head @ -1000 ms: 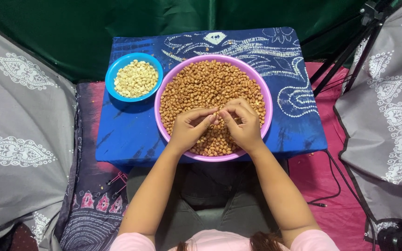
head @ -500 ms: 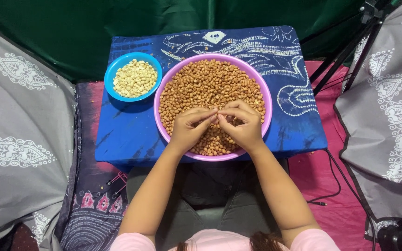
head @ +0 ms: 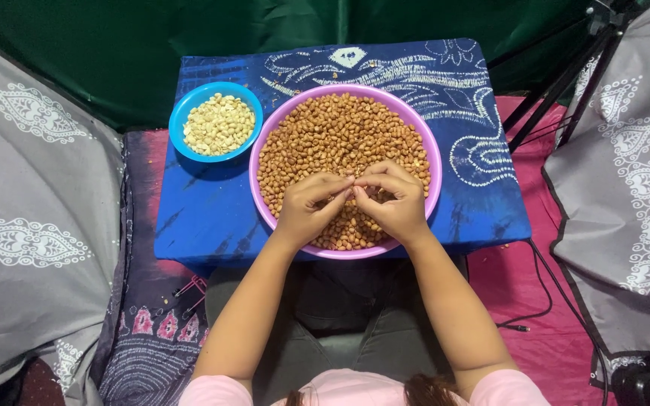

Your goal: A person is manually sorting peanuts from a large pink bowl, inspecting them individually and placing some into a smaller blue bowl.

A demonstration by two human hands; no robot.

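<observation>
Seen from above, a person sits at a small table [head: 189, 218] covered in blue cloth with white patterns, filling the middle of the frame. No packages, labels or signs show. In the centre stands a large round pink bowl [head: 434, 169] heaped with brown, skin-on peanuts [head: 340, 131]. Just beside it, at the upper left of the table, sits a smaller blue bowl [head: 180, 119] holding pale, skinless peanuts [head: 218, 124]. Both hands hover over the near half of the pink bowl, fingertips meeting in the middle. The left hand [head: 306, 210] is curled almost closed, thumb and forefinger pinched together; the right hand [head: 396, 203] is curled the same way. They seem to pinch 1 peanut between them, though it is too small to make out clearly. Grey patterned cloth hangs at both sides of the frame, green fabric runs across the top, and a black tripod [head: 558, 83] stands at the upper right over a pink floor mat [head: 513, 293].
</observation>
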